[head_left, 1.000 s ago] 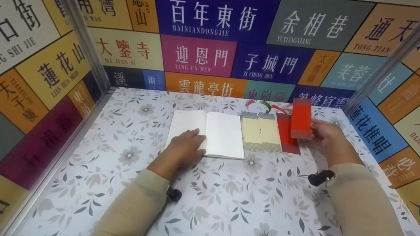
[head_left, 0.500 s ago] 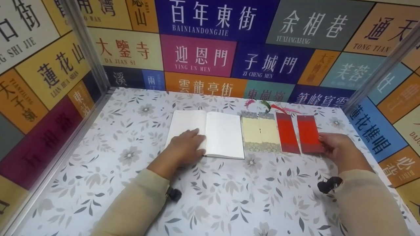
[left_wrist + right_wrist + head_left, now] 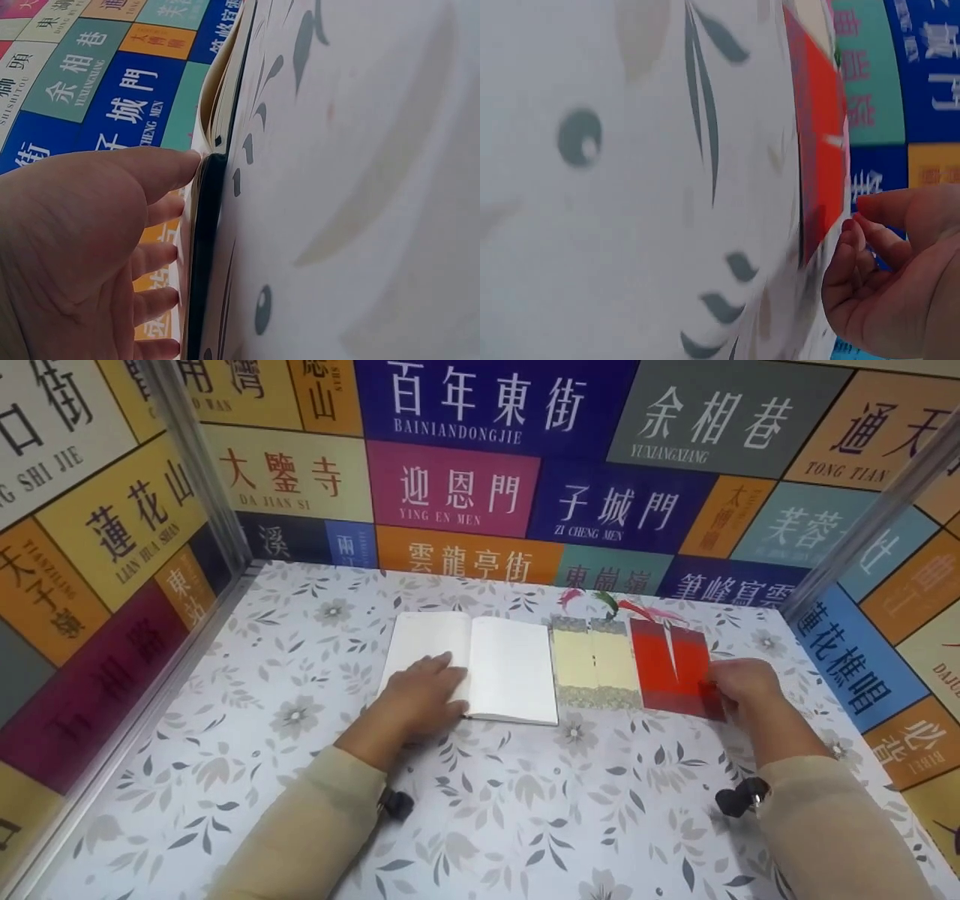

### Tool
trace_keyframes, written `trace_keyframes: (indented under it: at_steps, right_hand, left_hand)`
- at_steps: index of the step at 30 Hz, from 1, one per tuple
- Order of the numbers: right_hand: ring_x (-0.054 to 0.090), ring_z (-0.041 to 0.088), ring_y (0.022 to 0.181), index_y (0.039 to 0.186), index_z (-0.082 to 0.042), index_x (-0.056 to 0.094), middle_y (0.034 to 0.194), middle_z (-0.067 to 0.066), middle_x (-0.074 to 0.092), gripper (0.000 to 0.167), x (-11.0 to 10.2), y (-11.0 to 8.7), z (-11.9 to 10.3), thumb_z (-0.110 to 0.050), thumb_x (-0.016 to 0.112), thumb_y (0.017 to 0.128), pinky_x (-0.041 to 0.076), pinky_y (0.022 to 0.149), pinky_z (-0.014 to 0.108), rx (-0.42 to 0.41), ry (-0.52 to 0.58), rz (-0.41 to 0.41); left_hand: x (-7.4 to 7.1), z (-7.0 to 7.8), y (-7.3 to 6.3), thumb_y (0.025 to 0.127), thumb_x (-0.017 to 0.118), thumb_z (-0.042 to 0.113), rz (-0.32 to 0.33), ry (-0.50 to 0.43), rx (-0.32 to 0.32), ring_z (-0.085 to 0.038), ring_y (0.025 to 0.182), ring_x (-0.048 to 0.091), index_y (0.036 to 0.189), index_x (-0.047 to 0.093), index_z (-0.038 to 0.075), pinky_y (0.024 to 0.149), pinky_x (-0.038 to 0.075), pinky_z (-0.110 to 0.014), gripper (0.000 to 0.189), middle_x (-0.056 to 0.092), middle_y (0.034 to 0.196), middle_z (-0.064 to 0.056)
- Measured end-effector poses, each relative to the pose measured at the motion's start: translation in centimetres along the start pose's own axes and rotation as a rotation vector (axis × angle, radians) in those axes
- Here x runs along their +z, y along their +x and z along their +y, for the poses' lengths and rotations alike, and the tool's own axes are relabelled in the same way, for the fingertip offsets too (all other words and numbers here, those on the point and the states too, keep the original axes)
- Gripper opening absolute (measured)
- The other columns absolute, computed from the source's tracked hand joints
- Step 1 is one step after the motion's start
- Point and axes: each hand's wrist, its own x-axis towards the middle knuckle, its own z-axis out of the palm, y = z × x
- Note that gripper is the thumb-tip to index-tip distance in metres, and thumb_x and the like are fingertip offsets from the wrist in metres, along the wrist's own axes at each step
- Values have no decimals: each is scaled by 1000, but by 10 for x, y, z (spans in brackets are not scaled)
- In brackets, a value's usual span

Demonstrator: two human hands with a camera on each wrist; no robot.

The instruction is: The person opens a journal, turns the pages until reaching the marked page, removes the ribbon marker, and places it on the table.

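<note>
An open notebook (image 3: 514,671) with blank pages lies on the table. My left hand (image 3: 424,694) rests on its left page, fingers extended; in the left wrist view the thumb lies by the notebook's lower edge (image 3: 204,247). To the right of the notebook are two beige bookmarks (image 3: 574,660) with patterned ends, side by side. Beyond them lies a red bookmark (image 3: 654,671), and a second red bookmark (image 3: 694,679) is tilted against it, leaving a narrow wedge-shaped gap. My right hand (image 3: 746,690) pinches this second one at its right edge, with thumb and fingertips close together.
Pink (image 3: 572,598), green (image 3: 606,601) and red tassels (image 3: 637,611) trail behind the bookmarks. The table (image 3: 480,817) has a leaf-and-flower cover. Colourful panels with place names (image 3: 457,484) stand along its back and sides, with clear corner posts (image 3: 214,510).
My right hand set the second red bookmark down onto the table from above the first, at its right, then moved it left, up against the first. The left hand stayed on the notebook.
</note>
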Motion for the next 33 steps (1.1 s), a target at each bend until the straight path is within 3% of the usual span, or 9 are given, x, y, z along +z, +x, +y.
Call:
trace_keyframes:
  at_steps: [3, 6, 10, 15, 18, 22, 24, 28, 33]
  right_hand:
    - [56, 29, 118, 158, -12, 51, 135, 13, 58, 59, 18, -14, -11, -34, 59, 103, 55, 91, 32, -89, -37, -10]
    - [54, 31, 126, 157, -15, 54, 146, 15, 56, 59, 37, -25, -22, -40, 60, 105, 54, 97, 34, -168, -108, -17]
    - [51, 31, 132, 154, -21, 58, 155, 12, 53, 54, 60, -40, -34, -44, 61, 106, 54, 103, 36, -216, -100, -41]
    - [54, 33, 136, 152, -18, 60, 155, 12, 58, 52, 84, -61, -43, -43, 62, 106, 52, 114, 45, -336, -103, -78]
    - [58, 34, 133, 152, -12, 60, 152, 16, 61, 54, 94, -73, -45, -39, 64, 106, 55, 111, 41, -441, -92, -114]
    - [59, 34, 130, 151, -12, 61, 147, 15, 64, 54, 106, -86, -47, -38, 68, 104, 58, 98, 30, -507, -96, -140]
    - [60, 34, 131, 150, -15, 63, 146, 13, 65, 54, 112, -90, -49, -40, 70, 103, 60, 98, 31, -518, -110, -149]
    - [57, 37, 140, 150, -17, 63, 153, 12, 62, 56, 124, -94, -49, -41, 73, 101, 59, 110, 46, -619, -149, -170]
    - [42, 37, 156, 152, -21, 62, 165, 6, 52, 58, 139, -99, -47, -44, 74, 99, 39, 126, 65, -797, -248, -219]
  left_hand:
    - [0, -2, 1, 106, 58, 53, 6, 11, -15, -29, 169, 19, 167, 38, 33, 137, 19, -58, 68, 22, 181, 2]
    - [0, -3, 1, 106, 57, 53, 5, 22, -15, -30, 169, 19, 168, 37, 32, 137, 20, -58, 68, 22, 181, 0]
    - [0, -4, 1, 106, 56, 54, -5, 15, -22, -31, 169, 18, 168, 36, 32, 137, 19, -60, 68, 22, 181, -1]
    - [-2, -7, 1, 106, 56, 56, -4, 17, -51, -35, 169, 18, 168, 36, 31, 136, 20, -62, 69, 21, 181, -3]
    - [-5, -9, 1, 106, 56, 56, -9, 10, -75, -38, 169, 16, 169, 35, 28, 135, 21, -65, 71, 21, 181, -6]
    - [-9, -12, 2, 104, 58, 58, -25, -19, -135, -41, 169, 12, 170, 31, 26, 135, 18, -67, 78, 16, 182, -9]
    - [-10, -14, 2, 102, 60, 60, -27, -40, -175, -42, 169, 10, 171, 29, 26, 135, 15, -67, 82, 14, 183, -9]
    - [-13, -17, 0, 99, 63, 64, -22, -91, -238, -45, 169, 5, 172, 26, 26, 135, 10, -69, 90, 7, 183, -13]
    - [-17, -19, -3, 97, 65, 65, -22, -167, -287, -47, 168, 0, 172, 23, 24, 136, 7, -68, 96, 1, 183, -17]
